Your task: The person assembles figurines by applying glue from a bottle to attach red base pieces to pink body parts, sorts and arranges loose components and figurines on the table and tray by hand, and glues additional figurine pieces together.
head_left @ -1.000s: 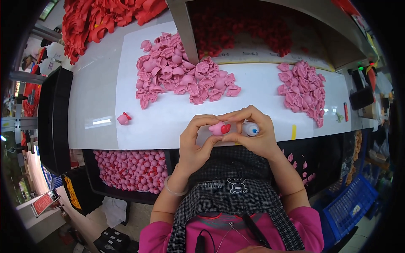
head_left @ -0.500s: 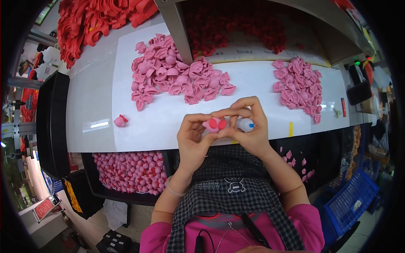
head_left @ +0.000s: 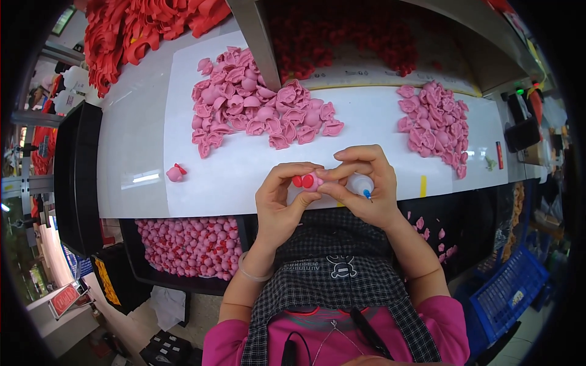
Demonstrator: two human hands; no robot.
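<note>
Above the table's near edge, my left hand [head_left: 282,194] is closed on a small round pink figure [head_left: 314,180] with two red oval parts, its thumb and fingertips round the left side. My right hand [head_left: 373,194] pinches the figure's right side between thumb and forefinger. Tucked in that same hand is a small white squeeze bottle [head_left: 359,183] with a blue tip, which points down toward me. Another pink figure with a red part [head_left: 176,173] sits alone on the table at left. Fingers cover part of the held figure.
Behind my hands lie a large heap of pink molded pieces [head_left: 256,110] and a smaller pink heap [head_left: 432,125] at right. A black bin of pink and red figures [head_left: 189,247] stands below the table edge. A metal shelf post [head_left: 259,43] rises at the back.
The figure has turned between my fingers, so its red ovals now face left instead of right. The bottle's blue tip has swung downward in my right hand.
</note>
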